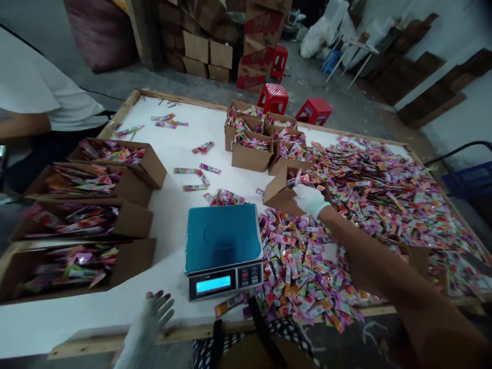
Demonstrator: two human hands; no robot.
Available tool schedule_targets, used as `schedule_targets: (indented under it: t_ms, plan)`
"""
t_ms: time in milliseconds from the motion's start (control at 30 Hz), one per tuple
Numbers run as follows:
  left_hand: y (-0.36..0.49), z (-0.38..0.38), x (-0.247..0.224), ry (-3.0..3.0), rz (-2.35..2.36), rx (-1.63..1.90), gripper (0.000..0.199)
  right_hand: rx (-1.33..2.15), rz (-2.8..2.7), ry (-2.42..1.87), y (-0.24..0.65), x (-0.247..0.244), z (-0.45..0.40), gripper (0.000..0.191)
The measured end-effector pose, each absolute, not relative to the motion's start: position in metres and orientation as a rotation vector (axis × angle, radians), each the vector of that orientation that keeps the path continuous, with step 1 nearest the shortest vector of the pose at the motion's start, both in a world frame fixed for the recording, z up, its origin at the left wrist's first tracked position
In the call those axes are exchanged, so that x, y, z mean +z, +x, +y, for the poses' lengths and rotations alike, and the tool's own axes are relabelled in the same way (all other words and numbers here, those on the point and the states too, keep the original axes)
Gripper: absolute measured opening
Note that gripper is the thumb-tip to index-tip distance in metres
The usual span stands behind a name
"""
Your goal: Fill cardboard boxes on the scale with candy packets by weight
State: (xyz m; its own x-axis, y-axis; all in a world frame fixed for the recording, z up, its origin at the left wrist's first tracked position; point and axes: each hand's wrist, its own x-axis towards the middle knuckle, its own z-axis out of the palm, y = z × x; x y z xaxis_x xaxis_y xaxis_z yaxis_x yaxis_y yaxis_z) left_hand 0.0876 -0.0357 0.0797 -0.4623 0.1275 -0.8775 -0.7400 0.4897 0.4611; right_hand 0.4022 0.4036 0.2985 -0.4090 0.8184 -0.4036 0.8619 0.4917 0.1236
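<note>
My right hand (309, 200), in a pale glove, reaches across the candy pile and grips the near side of an open cardboard box (282, 197) with candy packets in it. My left hand (151, 312), also gloved with bare fingertips, is spread above the table's front edge and holds nothing. Between the two hands sits a digital scale (223, 241) with a blue-green plate and a lit display; its plate is bare. Loose candy packets (295, 261) lie in a heap to the right of the scale.
Several filled boxes (132, 187) line the table's left side, and more filled boxes (251, 156) stand at the back centre. A large candy pile (384, 189) covers the right. A person in a white shirt (57, 92) is at the left. Red stools (313, 110) stand behind the table.
</note>
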Motion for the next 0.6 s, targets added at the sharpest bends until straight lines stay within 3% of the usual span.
schedule_targets:
  t_ms: [167, 367, 467, 600]
  plan:
    - [0.081, -0.006, 0.087, -0.318, 1.795, 1.231, 0.042, -0.099, 2.554, 1.086, 0.360, 0.358, 0.299, 0.025]
    - [0.067, 0.003, 0.118, -0.087, 1.766, 1.365, 0.056, -0.335, 2.586, 0.598, 0.256, 0.332, 0.205, 0.024]
    - [0.067, -0.010, 0.125, -0.074, 1.755, 1.378, 0.054, -0.409, 2.582, 0.620, 0.242, 0.324, 0.190, 0.025]
    - [0.062, -0.040, 0.131, -0.162, 1.732, 1.394, 0.045, -0.672, 2.758, 0.747, 0.286, 0.350, 0.199, 0.028]
